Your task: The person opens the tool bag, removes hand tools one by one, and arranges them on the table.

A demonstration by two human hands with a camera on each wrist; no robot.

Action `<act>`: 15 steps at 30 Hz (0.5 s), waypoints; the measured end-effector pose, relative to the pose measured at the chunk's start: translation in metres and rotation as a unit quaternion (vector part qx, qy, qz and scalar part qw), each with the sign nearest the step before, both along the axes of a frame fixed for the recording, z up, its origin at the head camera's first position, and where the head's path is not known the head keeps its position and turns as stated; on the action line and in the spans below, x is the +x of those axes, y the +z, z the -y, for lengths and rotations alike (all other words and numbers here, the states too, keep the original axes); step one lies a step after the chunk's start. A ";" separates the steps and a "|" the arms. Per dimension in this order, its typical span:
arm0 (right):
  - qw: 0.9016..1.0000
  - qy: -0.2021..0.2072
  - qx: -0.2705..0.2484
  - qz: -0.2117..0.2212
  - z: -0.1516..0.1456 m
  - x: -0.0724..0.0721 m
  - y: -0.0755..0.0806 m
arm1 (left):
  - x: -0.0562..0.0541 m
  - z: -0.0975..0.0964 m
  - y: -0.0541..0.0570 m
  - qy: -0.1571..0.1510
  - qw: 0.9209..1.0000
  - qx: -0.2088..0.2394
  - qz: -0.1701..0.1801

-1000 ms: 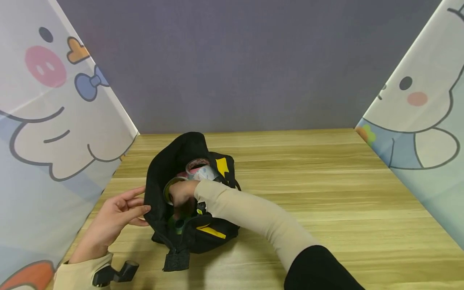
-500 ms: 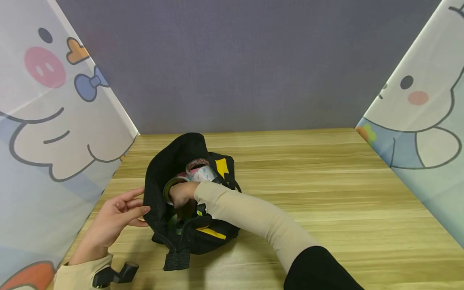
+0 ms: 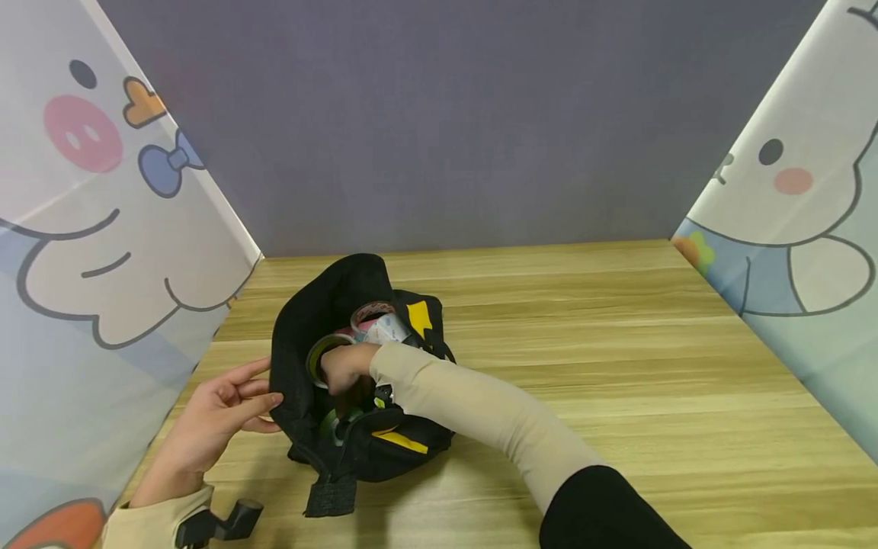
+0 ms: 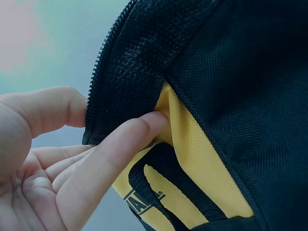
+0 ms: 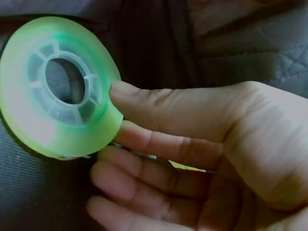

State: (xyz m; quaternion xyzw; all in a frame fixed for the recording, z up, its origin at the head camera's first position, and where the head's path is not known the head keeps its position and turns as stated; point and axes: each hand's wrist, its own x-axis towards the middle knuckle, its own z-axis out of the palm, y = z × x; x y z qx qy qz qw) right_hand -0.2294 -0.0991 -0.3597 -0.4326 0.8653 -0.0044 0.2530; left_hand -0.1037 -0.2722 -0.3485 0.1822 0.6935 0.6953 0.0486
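Note:
A black bag (image 3: 295,320) with yellow patches lies gaping on the table's left half. My left hand (image 3: 216,408) pinches its zippered edge (image 4: 113,82) between thumb and fingers, and a yellow panel (image 4: 192,149) shows beside the fingertips. Inside the bag is my right hand (image 3: 346,366), its fingers hidden in the head view. Seen from the right wrist, its thumb and forefinger pinch the rim of a translucent green tape roll (image 5: 33,127) with a pale spoked core. Around the knuckles stands a yellowish tape roll (image 3: 314,362).
Deeper in the bag are a tape roll with red print (image 3: 362,311) and a whitish tape roll (image 3: 389,329). A black strap end (image 3: 331,497) hangs toward the front. Wood-grain table (image 3: 617,366) extends right, bounded by a grey back panel (image 3: 466,130) and cartoon-printed side panels.
The bag's left edge and my left hand have shifted very slightly left. My right hand stays in the bag at nearly the same place.

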 end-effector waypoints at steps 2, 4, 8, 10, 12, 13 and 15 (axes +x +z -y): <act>1.000 -0.001 -0.002 0.024 -0.002 -0.001 0.001 | 0.001 0.000 -0.001 0.005 1.000 -0.005 0.001; 0.999 -0.001 -0.007 0.053 -0.004 -0.004 0.001 | 0.001 0.000 -0.001 0.008 1.000 -0.009 0.001; 0.989 -0.033 -0.024 0.144 -0.008 -0.005 0.005 | 0.000 0.001 -0.001 0.000 1.000 -0.007 -0.002; 0.979 -0.064 -0.038 0.192 -0.011 -0.003 0.008 | -0.001 0.001 -0.001 -0.005 1.000 -0.003 -0.003; 0.972 -0.082 -0.048 0.217 -0.013 -0.002 0.011 | -0.001 0.002 -0.001 -0.007 1.000 -0.001 -0.003; 0.969 -0.093 -0.051 0.224 -0.013 -0.001 0.013 | -0.001 0.002 -0.001 -0.007 1.000 0.000 -0.003; 0.965 -0.100 -0.055 0.235 -0.014 -0.002 0.016 | -0.001 0.002 -0.002 -0.005 1.000 0.002 -0.004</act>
